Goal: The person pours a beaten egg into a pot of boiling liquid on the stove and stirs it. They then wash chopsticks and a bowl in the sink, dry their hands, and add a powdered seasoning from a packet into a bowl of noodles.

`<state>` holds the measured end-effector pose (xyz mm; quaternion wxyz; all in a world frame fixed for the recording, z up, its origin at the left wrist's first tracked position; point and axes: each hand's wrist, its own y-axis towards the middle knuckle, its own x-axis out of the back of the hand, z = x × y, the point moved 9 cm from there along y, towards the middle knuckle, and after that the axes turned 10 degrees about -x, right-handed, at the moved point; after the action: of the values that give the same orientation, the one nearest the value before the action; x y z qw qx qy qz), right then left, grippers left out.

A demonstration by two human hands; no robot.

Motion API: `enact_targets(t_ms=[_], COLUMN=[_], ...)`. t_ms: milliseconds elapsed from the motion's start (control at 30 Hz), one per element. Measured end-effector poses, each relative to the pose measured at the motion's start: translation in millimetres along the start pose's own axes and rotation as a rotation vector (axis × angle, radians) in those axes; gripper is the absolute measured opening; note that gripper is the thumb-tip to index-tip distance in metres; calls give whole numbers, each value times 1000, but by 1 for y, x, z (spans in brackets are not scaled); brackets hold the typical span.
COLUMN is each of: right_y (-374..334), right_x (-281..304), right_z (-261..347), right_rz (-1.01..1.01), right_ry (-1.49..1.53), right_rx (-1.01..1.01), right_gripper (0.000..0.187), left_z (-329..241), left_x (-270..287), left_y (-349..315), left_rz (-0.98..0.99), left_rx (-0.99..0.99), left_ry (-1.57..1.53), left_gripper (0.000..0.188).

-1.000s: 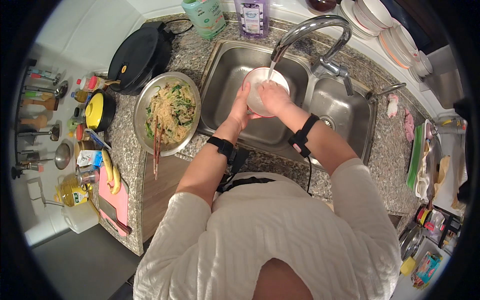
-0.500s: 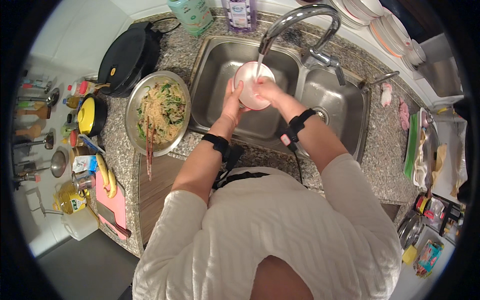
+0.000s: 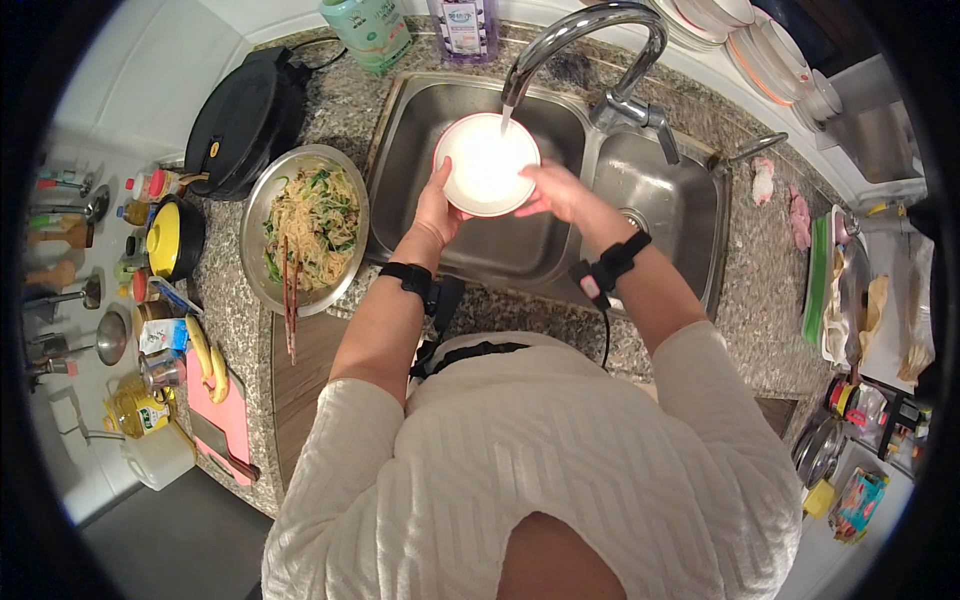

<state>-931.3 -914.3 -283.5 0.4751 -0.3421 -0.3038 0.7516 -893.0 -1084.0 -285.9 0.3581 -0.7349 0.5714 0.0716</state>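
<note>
A white bowl (image 3: 487, 170) with a red rim is held over the larger left basin of the steel sink (image 3: 400, 215). Water from the chrome faucet (image 3: 590, 18) runs into its far side. My left hand (image 3: 437, 212) grips the bowl's left edge, thumb over the rim and fingers beneath. At the right edge, my right hand (image 3: 556, 192) has its fingers closed on the rim. The bowl's inside is washed out by bright light, so what it contains cannot be made out.
Left of the sink sits a metal bowl of noodles and greens (image 3: 315, 235) with chopsticks (image 3: 289, 300) across its edge. Behind it is a black round appliance (image 3: 245, 120). Bottles (image 3: 465, 30) line the back; stacked plates (image 3: 765, 65) stand at the far right. A knife lies on a pink cutting board (image 3: 222, 400).
My right hand has moved from inside the bowl to its right rim. The bowl has shifted slightly left and its opening now faces up more fully.
</note>
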Motion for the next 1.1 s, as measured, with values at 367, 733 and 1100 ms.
enact_targets(t_ms=[367, 733, 1100], right_y=[-3, 18, 3], right_x=[-1, -31, -29], right_z=[40, -40, 45], right_rz=[-380, 434, -92], right_ry=[-625, 1, 137], right_rx=[250, -238, 483], right_gripper=[56, 50, 68], left_z=[28, -62, -8], left_x=[24, -3, 2], left_y=[27, -1, 9], left_rz=[-296, -157, -183], left_rx=[-17, -308, -125], left_ry=[154, 309, 41], left_gripper=[30, 50, 27])
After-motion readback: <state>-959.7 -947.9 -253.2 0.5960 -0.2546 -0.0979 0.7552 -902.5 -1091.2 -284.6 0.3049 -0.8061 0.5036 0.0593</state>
